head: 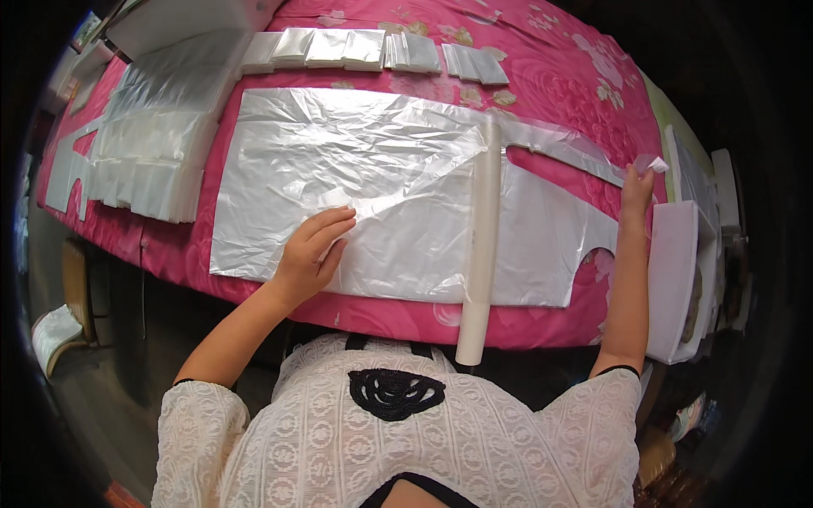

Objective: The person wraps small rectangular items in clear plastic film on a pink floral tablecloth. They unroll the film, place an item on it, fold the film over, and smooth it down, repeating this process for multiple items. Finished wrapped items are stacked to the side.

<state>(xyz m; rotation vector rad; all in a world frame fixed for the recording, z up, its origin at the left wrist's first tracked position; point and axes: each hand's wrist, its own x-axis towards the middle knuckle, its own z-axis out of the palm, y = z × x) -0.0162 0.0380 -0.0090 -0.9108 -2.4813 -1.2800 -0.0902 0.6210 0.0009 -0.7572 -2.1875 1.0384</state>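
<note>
A large clear plastic apron or bag sheet (356, 159) lies spread and wrinkled before me on a pink floral tablecloth. My left hand (321, 244) rests on its left part, fingers a little apart, beside a small whitish patch. A long pale tube or rod (481, 254) lies across the sheet, its near end past the table's edge. To the right of the tube, the sheet has a curved cut-out and a long strap (565, 152). At the far right, my right hand (637, 184) pinches the strap's end, where a small white piece shows at the fingertips.
Stacks of folded clear plastic (152, 159) stand at the left. A row of small folded plastic packets (343, 47) lies along the back. At the right edge stands a white open box (673, 273). A chair (77, 292) is at the lower left.
</note>
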